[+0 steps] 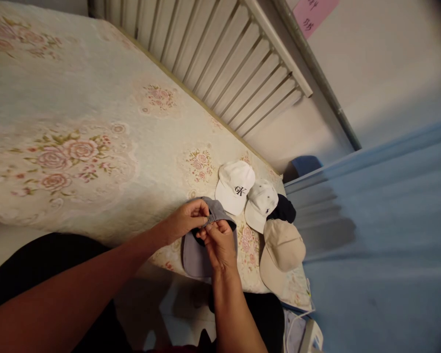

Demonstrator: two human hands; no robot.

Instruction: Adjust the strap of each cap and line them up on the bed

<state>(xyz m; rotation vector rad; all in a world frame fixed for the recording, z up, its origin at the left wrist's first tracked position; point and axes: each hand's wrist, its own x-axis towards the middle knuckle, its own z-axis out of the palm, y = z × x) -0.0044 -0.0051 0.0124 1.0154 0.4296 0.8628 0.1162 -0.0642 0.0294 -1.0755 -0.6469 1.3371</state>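
Observation:
A grey baseball cap (pixel 196 255) lies at the near edge of the flowered cover, its brim toward me and its dark inside partly showing. My left hand (pixel 191 216) pinches the cap's back strap, near a small buckle. Close beside it, my right hand (pixel 218 238) has its fingers closed on the same strap from the other side. Just beyond the cap sits a white baseball cap (pixel 235 186) with black CK letters. To its right are a second white cap (pixel 261 203) with a small dark logo, a black cap (pixel 284 210) and a beige cap (pixel 284 247).
The flowered cover (pixel 106 93) spreads far to the left. A metal railing (pixel 206 54) runs along its far side. At the right hangs a blue curtain (pixel 382 235), with a blue item (pixel 305 165) behind its edge. A pink note (pixel 312 14) is on the wall.

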